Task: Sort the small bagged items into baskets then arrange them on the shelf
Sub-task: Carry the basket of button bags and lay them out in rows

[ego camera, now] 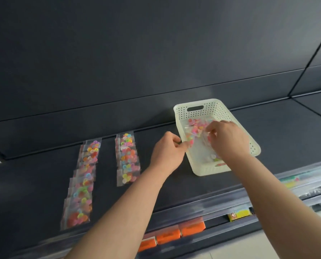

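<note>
A cream perforated basket [197, 107] stands on the dark shelf [277, 131] and holds clear bags of coloured beads [196, 127]. My right hand [229, 140] is inside the basket, fingers curled and pinching a clear bag. At the basket's left rim my left hand [167, 151] pinches the edge of a clear bag too. Two rows of bead bags lie flat on the shelf: a long left row [83, 182] and a shorter middle row [127, 158].
The shelf has a dark back panel [156, 62] and a clear plastic front lip [221, 200]. Below the lip sit orange packets [174, 235] and a yellow packet [240, 214]. Bare shelf runs right of the basket and left of the rows.
</note>
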The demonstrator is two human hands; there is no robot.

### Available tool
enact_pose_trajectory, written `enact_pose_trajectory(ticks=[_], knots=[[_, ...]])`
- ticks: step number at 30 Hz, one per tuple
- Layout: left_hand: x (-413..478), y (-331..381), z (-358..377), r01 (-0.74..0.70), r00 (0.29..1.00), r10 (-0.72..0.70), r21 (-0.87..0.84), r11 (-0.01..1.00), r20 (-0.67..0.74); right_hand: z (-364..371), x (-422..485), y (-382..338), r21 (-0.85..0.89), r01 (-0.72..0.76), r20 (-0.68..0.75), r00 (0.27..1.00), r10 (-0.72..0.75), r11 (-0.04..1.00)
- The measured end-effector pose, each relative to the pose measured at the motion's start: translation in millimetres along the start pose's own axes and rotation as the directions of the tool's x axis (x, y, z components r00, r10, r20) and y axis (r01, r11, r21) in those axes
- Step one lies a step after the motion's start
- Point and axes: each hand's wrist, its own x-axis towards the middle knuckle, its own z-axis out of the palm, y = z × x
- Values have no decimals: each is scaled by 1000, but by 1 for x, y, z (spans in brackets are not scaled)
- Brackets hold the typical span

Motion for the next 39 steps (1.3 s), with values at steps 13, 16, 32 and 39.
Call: enact_pose_trajectory(ticks=[13, 16, 32, 39], knots=[[4, 20, 38, 147, 985, -151, -51, 988, -89, 43, 60, 26, -75, 274, 269, 932, -245, 959], [2, 23, 39, 165, 981, -170, -55, 985, -94, 44, 65, 28, 60, 201, 173, 963, -209, 978], [-28, -7, -24, 74, 973, -144, -349, 934, -179, 7, 20, -45, 732, 59, 302, 865, -401, 678], [-51, -45, -53, 178, 918, -361, -643, 745, -165, 34, -27, -71, 749, -495, 658, 639, -399, 441]])
